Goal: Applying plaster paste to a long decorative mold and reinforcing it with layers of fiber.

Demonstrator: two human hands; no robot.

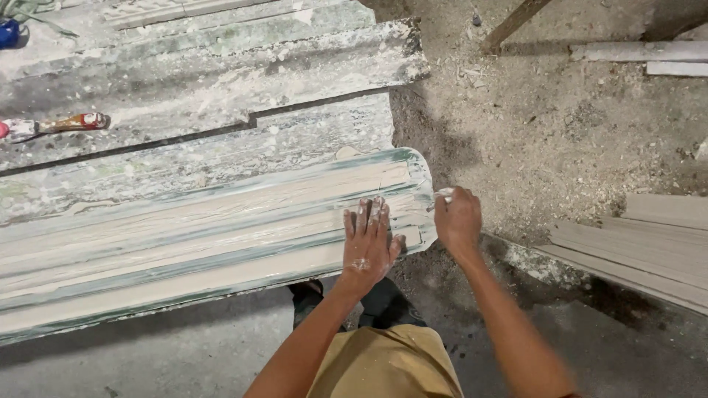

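a view from above of a person standing at the end of a long profiled moulding form (206, 236), a ridged, trough-like piece with pale green edges that lies across a plaster-spattered work surface (221, 81). the left hand (366, 239) lies flat and open on the form near its rounded right end, fingers spread slightly and dusted with white paste. the right hand (457, 219) is just past that end, closed around a small white-smeared tool (443, 194) whose shape cannot be told, its tip touching the form's end edge. as a judgement of progress: a cream coat already covers the long ridges and channels along most of the visible length, with streaks and brush-like lines showing it is spread but not uniform, and green still shows along the rims and some grooves. the work now sits at the very end of the piece, which suggests the coating or smoothing is well along, with the end edge and some thin patches left; the far left part runs out of view, so its state cannot be told. on the surface behind lie a red-handled tool (74, 121) and a blue object (9, 33) at the top left corner. the dirt floor (560, 125) to the right is littered with shavings, and flat pale boards (641, 247) lie at the right edge.
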